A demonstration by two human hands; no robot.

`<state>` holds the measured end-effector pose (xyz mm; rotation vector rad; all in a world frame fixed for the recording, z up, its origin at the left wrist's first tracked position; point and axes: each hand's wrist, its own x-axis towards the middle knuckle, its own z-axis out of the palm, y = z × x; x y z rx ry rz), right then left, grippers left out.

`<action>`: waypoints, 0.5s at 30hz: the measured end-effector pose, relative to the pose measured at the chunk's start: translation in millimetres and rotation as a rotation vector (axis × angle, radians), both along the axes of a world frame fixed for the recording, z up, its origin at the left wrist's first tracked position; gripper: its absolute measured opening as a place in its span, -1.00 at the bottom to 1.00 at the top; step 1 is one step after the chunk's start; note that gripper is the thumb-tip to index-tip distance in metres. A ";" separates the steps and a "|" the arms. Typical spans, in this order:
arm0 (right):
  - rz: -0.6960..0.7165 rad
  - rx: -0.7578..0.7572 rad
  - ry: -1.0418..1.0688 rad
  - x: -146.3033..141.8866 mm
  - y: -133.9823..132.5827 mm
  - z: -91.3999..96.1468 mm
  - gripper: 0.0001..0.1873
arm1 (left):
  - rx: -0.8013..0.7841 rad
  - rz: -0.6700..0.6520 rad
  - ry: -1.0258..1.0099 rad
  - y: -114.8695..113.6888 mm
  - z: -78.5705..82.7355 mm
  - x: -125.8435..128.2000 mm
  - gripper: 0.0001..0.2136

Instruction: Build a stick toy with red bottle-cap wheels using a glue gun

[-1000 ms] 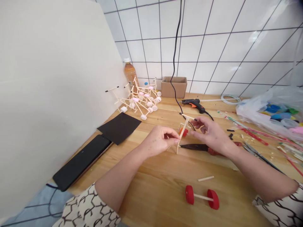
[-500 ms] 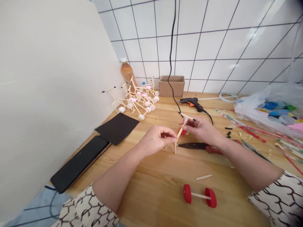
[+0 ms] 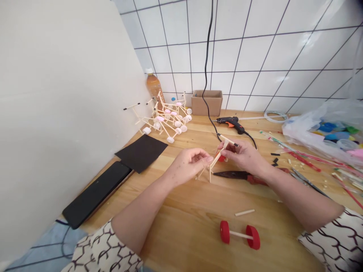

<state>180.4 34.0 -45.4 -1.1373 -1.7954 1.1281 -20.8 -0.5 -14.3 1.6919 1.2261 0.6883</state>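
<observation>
Left hand (image 3: 188, 164) and right hand (image 3: 244, 155) both holding a small wooden stick frame (image 3: 216, 160) up off the counter (image 3: 181, 241), frame tilted, lower stick ends near the counter surface. Right fingers (image 3: 227, 148) closed in a pinch on the frame's upper part, left fingers (image 3: 202, 155) curled in, tips gripping it lower down. Red bottle cap (image 3: 221, 158) right behind the frame. Red-handled cutting tool (image 3: 235, 174) lies just below the right hand. Loose wooden stick (image 3: 244, 212) and red wheel-and-axle set (image 3: 240, 234) nearer the person. Hot glue gun (image 3: 229, 121) further back, cardboard box (image 3: 206, 104) against the tiled wall (image 3: 255, 53). Pile of stick frames with white and pink caps (image 3: 167, 121) back left, beside a black sheet (image 3: 141, 152). Plastic bag of bottle caps (image 3: 320, 130) on the right
</observation>
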 end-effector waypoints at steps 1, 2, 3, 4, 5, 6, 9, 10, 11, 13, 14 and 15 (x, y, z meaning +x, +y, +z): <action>-0.002 0.003 -0.001 0.1 0.0 -0.1 -0.77 | 0.000 0.023 -0.001 -0.8 0.1 0.7 -0.75; -0.004 0.004 0.001 0.2 -0.1 -0.2 -0.78 | -0.003 0.045 -0.002 -1.7 0.0 1.5 -0.74; -0.004 0.004 0.002 0.2 -0.2 -0.1 -0.78 | -0.006 0.067 -0.006 -2.6 -0.6 2.5 -0.74; -0.006 0.005 0.004 0.1 -0.3 0.1 -0.78 | -0.005 0.089 -0.009 -3.5 -1.7 3.6 -0.74; -0.008 0.004 0.004 0.1 -0.4 0.3 -0.79 | -0.001 0.110 -0.010 -4.4 -3.2 4.7 -0.74; -0.010 0.005 0.002 0.0 -0.6 0.5 -0.79 | 0.007 0.131 -0.009 -5.3 -5.2 6.0 -0.73; -0.017 0.006 0.005 -0.1 -1.0 0.9 -0.80 | 0.059 0.206 0.033 -7.3 -12.2 10.3 -0.69; -0.017 0.005 0.007 0.0 -1.1 0.9 -0.80 | 0.085 0.232 0.060 -7.9 -14.4 11.8 -0.69; -0.015 0.005 0.011 0.0 -1.2 0.7 -0.80 | 0.113 0.257 0.087 -8.4 -16.3 13.2 -0.69; -0.012 0.005 0.021 0.0 -1.5 0.3 -0.80 | 0.161 0.295 0.135 -9.3 -18.9 15.6 -0.70; -0.010 0.005 0.025 -0.1 -1.7 0.1 -0.80 | 0.177 0.307 0.153 -9.8 -19.5 16.6 -0.72; -0.008 0.006 0.029 -0.3 -1.8 0.0 -0.80 | 0.190 0.314 0.168 -10.2 -19.7 17.4 -0.74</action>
